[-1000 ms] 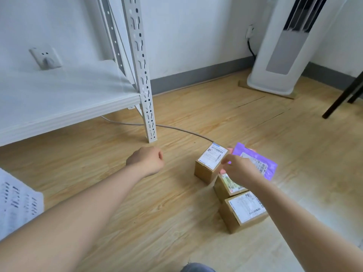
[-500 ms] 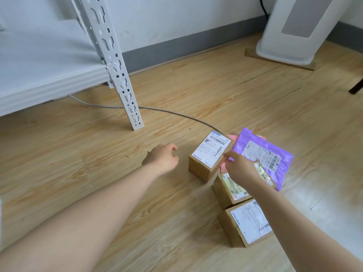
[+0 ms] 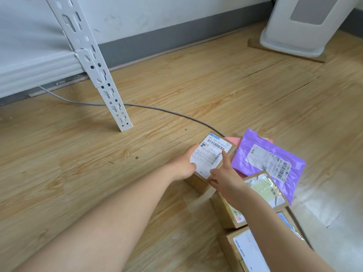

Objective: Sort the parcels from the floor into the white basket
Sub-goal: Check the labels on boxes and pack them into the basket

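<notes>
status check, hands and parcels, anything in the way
Left hand and right hand both gripping the labelled box. Purple mailer beside it, on the floor. Grey cable runs behind the box.

Body check from my end: both forearms bare up to the frame edge, no sleeves visible. Left hand [image 3: 183,165] bare, no glove, ring or watch behind the fingers [image 3: 193,152]. Right hand [image 3: 225,180] same: bare, no strap or band at the wrist. Nails short, unpainted where I can see them. No markings.
</notes>
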Demonstrator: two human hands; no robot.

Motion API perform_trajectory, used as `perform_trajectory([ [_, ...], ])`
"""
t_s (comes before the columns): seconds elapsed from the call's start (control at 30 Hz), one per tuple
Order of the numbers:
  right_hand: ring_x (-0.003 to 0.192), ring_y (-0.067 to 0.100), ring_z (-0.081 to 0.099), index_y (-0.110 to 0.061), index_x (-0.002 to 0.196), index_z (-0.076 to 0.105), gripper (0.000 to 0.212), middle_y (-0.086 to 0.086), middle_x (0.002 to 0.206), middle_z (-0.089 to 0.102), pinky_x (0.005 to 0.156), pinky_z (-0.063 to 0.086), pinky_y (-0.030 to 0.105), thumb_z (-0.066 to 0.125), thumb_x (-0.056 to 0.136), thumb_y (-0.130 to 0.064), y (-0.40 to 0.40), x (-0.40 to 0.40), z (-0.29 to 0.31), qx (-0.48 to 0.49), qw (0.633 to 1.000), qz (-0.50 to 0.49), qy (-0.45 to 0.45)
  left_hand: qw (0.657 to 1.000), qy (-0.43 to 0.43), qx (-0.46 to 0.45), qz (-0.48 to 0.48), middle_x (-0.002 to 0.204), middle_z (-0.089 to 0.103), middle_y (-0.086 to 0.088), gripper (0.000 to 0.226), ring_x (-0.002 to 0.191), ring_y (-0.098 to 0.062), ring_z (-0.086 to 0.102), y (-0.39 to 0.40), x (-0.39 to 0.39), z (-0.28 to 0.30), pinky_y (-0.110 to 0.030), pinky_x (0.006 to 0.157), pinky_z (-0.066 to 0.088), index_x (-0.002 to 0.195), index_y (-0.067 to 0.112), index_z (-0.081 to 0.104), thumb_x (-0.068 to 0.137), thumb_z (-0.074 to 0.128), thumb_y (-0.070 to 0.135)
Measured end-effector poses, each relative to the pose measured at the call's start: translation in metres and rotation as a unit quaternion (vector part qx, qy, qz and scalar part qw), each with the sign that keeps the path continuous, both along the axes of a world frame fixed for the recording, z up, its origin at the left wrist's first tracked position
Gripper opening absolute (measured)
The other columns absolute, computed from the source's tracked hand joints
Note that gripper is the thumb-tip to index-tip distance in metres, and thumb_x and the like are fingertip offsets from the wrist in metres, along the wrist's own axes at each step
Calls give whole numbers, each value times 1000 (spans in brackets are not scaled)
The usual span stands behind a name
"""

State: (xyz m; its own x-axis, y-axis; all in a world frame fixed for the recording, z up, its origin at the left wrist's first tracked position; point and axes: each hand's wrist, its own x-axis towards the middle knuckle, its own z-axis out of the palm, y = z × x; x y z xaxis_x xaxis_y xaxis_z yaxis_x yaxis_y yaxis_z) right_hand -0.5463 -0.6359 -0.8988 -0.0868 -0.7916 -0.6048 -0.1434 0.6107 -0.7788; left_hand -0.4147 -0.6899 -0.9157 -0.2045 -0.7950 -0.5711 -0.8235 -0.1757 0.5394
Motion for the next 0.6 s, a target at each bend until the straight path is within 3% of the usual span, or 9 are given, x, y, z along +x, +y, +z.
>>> perform_trajectory([
  [0.07, 115, 22, 51, -42, 145, 7, 76, -7, 124, 39, 102, 43, 41, 35, 91, 4, 1, 5, -1, -12, 999, -21, -34, 998, 59, 1, 30, 138, 43, -4, 64, 70, -14, 50, 6, 3, -3, -22, 57, 38, 142, 46, 22, 90, 39, 12],
  [0.17, 93, 9, 59, -46, 138, 22, 75, -14, 104, 57, 80, 47, 24, 33, 88, 10, 6, 9, 1, -44, 996, -35, -72, 989, 117, -28, 83, 142, 26, -6, 52, 96, -15, 42, 16, 12, -3, -21, 79, 35, 136, 44, 36, 93, 44, 17],
  [0.27, 82, 15, 55, -45, 135, 34, 66, -8, 87, 63, 74, 42, 27, 37, 90, 3, 15, 12, 9, -45, 995, -54, -76, 977, 160, -41, 134, 131, 35, -9, 43, 99, -16, 43, 23, 23, 7, -25, 84, 36, 131, 41, 43, 92, 50, 23],
  [0.4, 88, 15, 63, -56, 114, 45, 52, -10, 95, 65, 75, 49, 34, 40, 92, -9, 30, 25, 36, -45, 994, -61, -83, 968, 199, -41, 146, 121, 49, -10, 44, 91, -15, 53, 42, 44, 39, -25, 83, 42, 119, 45, 50, 84, 62, 20],
  [0.5, 81, 12, 60, -50, 120, 46, 50, -8, 93, 62, 69, 47, 31, 44, 91, -10, 43, 38, 64, -61, 995, -54, -61, 957, 243, -15, 159, 124, 46, 3, 52, 115, -18, 51, 59, 65, 72, -35, 101, 42, 122, 46, 52, 82, 65, 15],
  [0.6, 72, 9, 58, -43, 120, 51, 44, -10, 86, 62, 65, 44, 25, 50, 90, -10, 60, 51, 94, -84, 994, -49, -51, 948, 273, 1, 162, 125, 55, 4, 48, 111, -18, 57, 79, 79, 106, -35, 100, 45, 122, 40, 56, 82, 60, 13],
])
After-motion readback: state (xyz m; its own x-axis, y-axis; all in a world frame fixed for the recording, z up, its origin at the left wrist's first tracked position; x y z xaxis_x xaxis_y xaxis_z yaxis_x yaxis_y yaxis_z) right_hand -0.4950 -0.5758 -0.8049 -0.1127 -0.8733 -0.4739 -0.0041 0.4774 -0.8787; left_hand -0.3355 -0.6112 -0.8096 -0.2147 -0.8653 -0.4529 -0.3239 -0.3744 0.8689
